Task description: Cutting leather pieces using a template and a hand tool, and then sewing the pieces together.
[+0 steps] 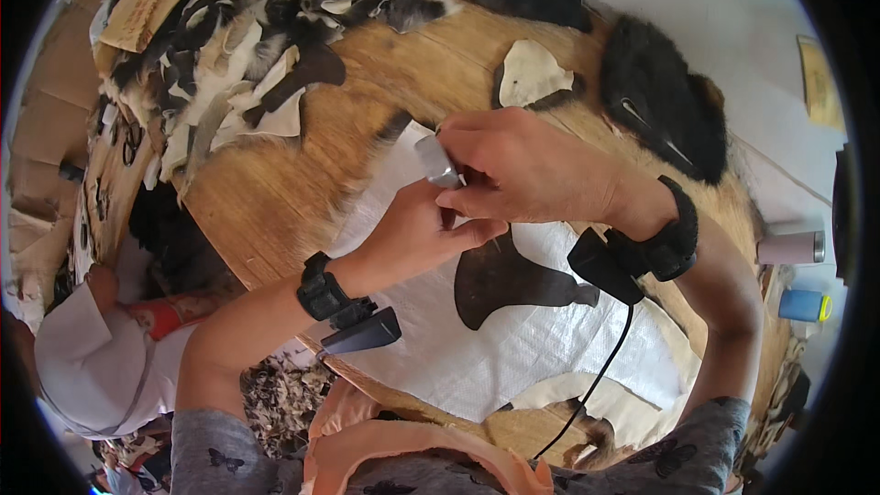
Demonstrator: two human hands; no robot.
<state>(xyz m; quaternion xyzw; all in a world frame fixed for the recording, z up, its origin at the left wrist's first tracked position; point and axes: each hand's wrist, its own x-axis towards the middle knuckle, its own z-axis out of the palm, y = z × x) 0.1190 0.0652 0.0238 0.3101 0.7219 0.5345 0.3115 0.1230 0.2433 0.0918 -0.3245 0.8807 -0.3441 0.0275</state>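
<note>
My right hand (513, 165) is closed around a silver metal tool (438, 160) over the middle of the work surface. My left hand (426, 231) touches it from below left, fingers curled; what they hold is hidden. Beneath both hands lies a white woven sheet (403, 367) with fur edging showing at its upper left. A dark brown, curved flat template (495, 298) rests on the sheet, partly covered by my hands. Pale hide (545, 390) shows at the sheet's lower edge. Both wrists wear black strapped devices, the right one with a dangling cable.
A wooden table (243, 211) bears piled fur scraps (238, 55), a wooden board (147, 5), black fur (660, 101) and a pale piece (532, 73). At right stand a pink tumbler (788, 247) and blue container (802, 305). A person in a white hat (92, 357) is at lower left.
</note>
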